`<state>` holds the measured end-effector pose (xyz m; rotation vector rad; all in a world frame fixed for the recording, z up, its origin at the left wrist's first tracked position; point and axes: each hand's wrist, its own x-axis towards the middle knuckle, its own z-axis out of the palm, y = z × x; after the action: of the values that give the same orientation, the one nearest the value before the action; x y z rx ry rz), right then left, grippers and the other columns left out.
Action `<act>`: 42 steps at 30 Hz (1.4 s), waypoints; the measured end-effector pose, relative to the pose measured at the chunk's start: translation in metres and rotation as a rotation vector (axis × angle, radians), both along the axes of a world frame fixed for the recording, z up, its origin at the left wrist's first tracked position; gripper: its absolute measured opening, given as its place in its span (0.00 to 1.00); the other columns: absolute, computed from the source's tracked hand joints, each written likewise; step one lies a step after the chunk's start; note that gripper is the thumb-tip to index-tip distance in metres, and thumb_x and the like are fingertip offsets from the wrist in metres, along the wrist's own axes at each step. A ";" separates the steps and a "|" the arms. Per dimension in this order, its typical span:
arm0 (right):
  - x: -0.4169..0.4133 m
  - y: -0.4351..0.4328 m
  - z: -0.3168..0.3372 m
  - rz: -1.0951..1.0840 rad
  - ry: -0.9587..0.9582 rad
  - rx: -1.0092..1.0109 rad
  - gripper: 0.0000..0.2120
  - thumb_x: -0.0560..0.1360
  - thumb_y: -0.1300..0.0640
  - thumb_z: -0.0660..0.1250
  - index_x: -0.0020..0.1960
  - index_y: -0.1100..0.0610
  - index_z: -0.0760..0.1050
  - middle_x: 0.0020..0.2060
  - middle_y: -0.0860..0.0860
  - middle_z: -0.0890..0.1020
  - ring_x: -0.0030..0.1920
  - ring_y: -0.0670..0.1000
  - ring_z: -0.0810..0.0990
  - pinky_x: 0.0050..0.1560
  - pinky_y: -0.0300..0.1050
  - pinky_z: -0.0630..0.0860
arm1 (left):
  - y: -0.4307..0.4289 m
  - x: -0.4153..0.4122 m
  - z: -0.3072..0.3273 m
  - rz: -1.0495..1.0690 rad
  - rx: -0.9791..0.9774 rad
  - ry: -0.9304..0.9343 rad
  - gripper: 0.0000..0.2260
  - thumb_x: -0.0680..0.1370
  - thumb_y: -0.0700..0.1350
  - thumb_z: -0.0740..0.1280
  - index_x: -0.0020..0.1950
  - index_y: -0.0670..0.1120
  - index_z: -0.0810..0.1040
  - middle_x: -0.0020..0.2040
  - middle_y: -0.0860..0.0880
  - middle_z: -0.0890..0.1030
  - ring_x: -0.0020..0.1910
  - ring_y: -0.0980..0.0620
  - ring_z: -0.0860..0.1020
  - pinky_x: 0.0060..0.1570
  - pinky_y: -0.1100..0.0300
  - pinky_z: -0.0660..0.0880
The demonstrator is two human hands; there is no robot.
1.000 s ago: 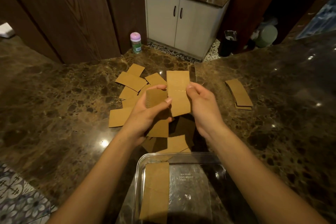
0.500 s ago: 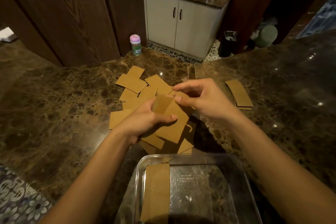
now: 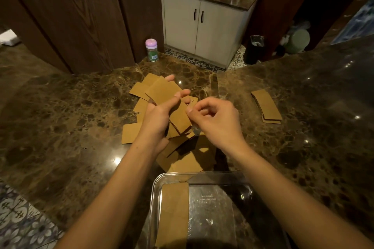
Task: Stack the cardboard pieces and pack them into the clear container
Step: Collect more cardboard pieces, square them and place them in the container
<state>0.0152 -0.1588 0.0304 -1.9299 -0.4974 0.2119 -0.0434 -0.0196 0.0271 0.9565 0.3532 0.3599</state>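
We are judging the task to be partway done. Our left hand point(image 3: 159, 115) is gripping a fanned bunch point(image 3: 166, 92) of cardboard pieces above the middle of the bench point(image 3: 60, 117). Our right hand point(image 3: 214, 121) is curling its fingers at the bunch's edge, and we cannot tell whether it is pinching a piece. The container point(image 3: 155, 185) is sitting at the near edge, holding one packed stack point(image 3: 174, 208) along its left wall. As for what is left, many loose pieces point(image 3: 129, 136) are lying under our hands, and a small side stack point(image 3: 267, 105) is waiting toward the right edge.
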 end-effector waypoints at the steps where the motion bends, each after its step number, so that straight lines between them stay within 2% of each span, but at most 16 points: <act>1: -0.001 -0.001 0.001 0.058 -0.069 -0.046 0.05 0.75 0.50 0.77 0.43 0.49 0.85 0.37 0.45 0.87 0.39 0.43 0.85 0.48 0.52 0.85 | 0.002 0.000 0.000 0.007 -0.032 -0.017 0.20 0.83 0.37 0.64 0.72 0.54 0.73 0.53 0.40 0.83 0.47 0.46 0.83 0.47 0.47 0.82; 4: -0.002 -0.007 0.007 0.312 -0.230 -0.229 0.09 0.73 0.43 0.78 0.44 0.49 0.85 0.50 0.42 0.86 0.54 0.40 0.83 0.56 0.46 0.80 | 0.009 -0.001 0.003 0.013 -0.054 -0.011 0.14 0.84 0.42 0.64 0.67 0.55 0.75 0.46 0.43 0.81 0.40 0.46 0.82 0.43 0.48 0.81; 6: 0.001 -0.008 0.009 0.441 -0.357 -0.352 0.18 0.67 0.38 0.80 0.49 0.48 0.83 0.61 0.44 0.77 0.65 0.45 0.74 0.63 0.41 0.71 | 0.012 -0.002 0.006 0.013 -0.059 0.071 0.09 0.83 0.50 0.66 0.63 0.53 0.76 0.45 0.45 0.81 0.36 0.47 0.81 0.37 0.52 0.81; 8: 0.005 -0.006 0.011 0.518 -0.393 -0.379 0.26 0.64 0.38 0.82 0.55 0.47 0.79 0.71 0.44 0.66 0.72 0.47 0.63 0.66 0.38 0.63 | 0.012 -0.003 0.007 -0.047 -0.059 0.155 0.15 0.80 0.59 0.67 0.62 0.52 0.77 0.47 0.44 0.82 0.36 0.46 0.81 0.35 0.53 0.81; 11: 0.011 0.000 0.016 0.564 -0.347 -0.353 0.31 0.62 0.41 0.85 0.57 0.46 0.73 0.79 0.47 0.58 0.78 0.51 0.61 0.69 0.44 0.71 | 0.010 -0.005 0.005 -0.249 -0.069 0.181 0.27 0.76 0.65 0.69 0.67 0.49 0.77 0.46 0.43 0.81 0.40 0.44 0.82 0.39 0.51 0.81; 14: 0.012 0.003 0.014 0.574 -0.373 -0.368 0.33 0.60 0.39 0.84 0.55 0.46 0.69 0.78 0.48 0.60 0.74 0.52 0.67 0.67 0.53 0.75 | 0.008 -0.007 0.002 -0.270 -0.064 0.188 0.30 0.76 0.64 0.71 0.71 0.48 0.75 0.47 0.42 0.81 0.43 0.43 0.82 0.42 0.51 0.82; 16: 0.012 0.005 0.010 0.564 -0.434 -0.374 0.34 0.58 0.38 0.83 0.54 0.48 0.67 0.72 0.47 0.64 0.63 0.51 0.73 0.59 0.52 0.77 | 0.007 -0.010 0.000 -0.232 -0.046 0.203 0.31 0.77 0.63 0.70 0.74 0.46 0.72 0.53 0.40 0.80 0.47 0.43 0.82 0.45 0.51 0.83; 18: 0.011 0.006 0.006 0.534 -0.477 -0.381 0.35 0.58 0.37 0.82 0.54 0.49 0.66 0.68 0.47 0.65 0.57 0.50 0.73 0.55 0.49 0.78 | 0.006 -0.015 -0.004 -0.250 -0.062 0.215 0.32 0.77 0.59 0.70 0.76 0.45 0.69 0.53 0.42 0.82 0.49 0.45 0.83 0.47 0.52 0.83; 21: 0.010 0.009 0.002 0.521 -0.493 -0.396 0.36 0.59 0.36 0.81 0.55 0.51 0.67 0.68 0.48 0.66 0.59 0.50 0.73 0.57 0.48 0.77 | 0.007 -0.016 -0.011 -0.264 -0.076 0.206 0.29 0.80 0.54 0.70 0.79 0.52 0.64 0.52 0.44 0.85 0.49 0.46 0.85 0.43 0.52 0.82; 24: 0.008 0.009 -0.001 0.541 -0.467 -0.392 0.36 0.60 0.37 0.81 0.57 0.52 0.68 0.71 0.49 0.65 0.64 0.50 0.71 0.61 0.48 0.75 | 0.008 -0.016 -0.014 -0.254 -0.016 0.168 0.16 0.84 0.54 0.63 0.72 0.61 0.71 0.50 0.47 0.85 0.42 0.46 0.83 0.39 0.52 0.79; 27: 0.011 0.005 -0.008 0.593 -0.418 -0.377 0.38 0.62 0.36 0.82 0.62 0.48 0.67 0.76 0.50 0.62 0.79 0.51 0.61 0.73 0.48 0.69 | 0.010 -0.017 -0.014 -0.226 -0.076 0.139 0.10 0.84 0.53 0.62 0.66 0.59 0.74 0.46 0.45 0.83 0.35 0.45 0.80 0.33 0.53 0.77; 29: 0.015 0.000 -0.015 0.629 -0.402 -0.421 0.42 0.63 0.36 0.82 0.68 0.46 0.65 0.80 0.50 0.56 0.82 0.52 0.54 0.76 0.47 0.64 | 0.016 -0.017 -0.017 -0.181 -0.083 0.140 0.09 0.85 0.53 0.62 0.65 0.59 0.75 0.47 0.44 0.83 0.35 0.45 0.80 0.34 0.52 0.77; 31: 0.019 -0.006 -0.022 0.646 -0.415 -0.517 0.44 0.65 0.39 0.82 0.73 0.48 0.63 0.79 0.49 0.56 0.79 0.52 0.61 0.75 0.49 0.68 | 0.025 -0.016 -0.020 -0.140 -0.065 0.146 0.10 0.84 0.54 0.62 0.65 0.59 0.75 0.49 0.41 0.82 0.37 0.44 0.80 0.36 0.51 0.77; 33: 0.022 -0.013 -0.030 0.697 -0.408 -0.615 0.43 0.66 0.42 0.83 0.73 0.50 0.65 0.74 0.48 0.63 0.72 0.49 0.68 0.70 0.47 0.73 | 0.030 -0.017 -0.020 -0.118 -0.048 0.157 0.12 0.83 0.57 0.63 0.66 0.59 0.74 0.50 0.40 0.82 0.37 0.43 0.80 0.38 0.50 0.77; 37: 0.022 -0.021 -0.050 0.885 -0.441 -0.792 0.35 0.68 0.43 0.82 0.70 0.50 0.73 0.68 0.49 0.72 0.67 0.51 0.71 0.66 0.47 0.74 | 0.028 -0.018 -0.020 -0.129 -0.015 0.172 0.13 0.83 0.59 0.62 0.66 0.60 0.74 0.48 0.42 0.83 0.37 0.44 0.80 0.38 0.50 0.77; 42: 0.025 -0.022 -0.058 0.892 -0.447 -0.792 0.30 0.72 0.41 0.78 0.71 0.48 0.76 0.67 0.47 0.78 0.65 0.51 0.74 0.65 0.50 0.73 | 0.022 -0.017 -0.023 -0.111 0.034 0.191 0.14 0.83 0.58 0.63 0.68 0.59 0.73 0.49 0.42 0.83 0.37 0.44 0.81 0.36 0.51 0.79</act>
<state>0.0402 -0.1806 -0.0275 -2.3813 -1.7811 0.6202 -0.0602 0.0028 0.0038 1.0425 0.4666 0.1737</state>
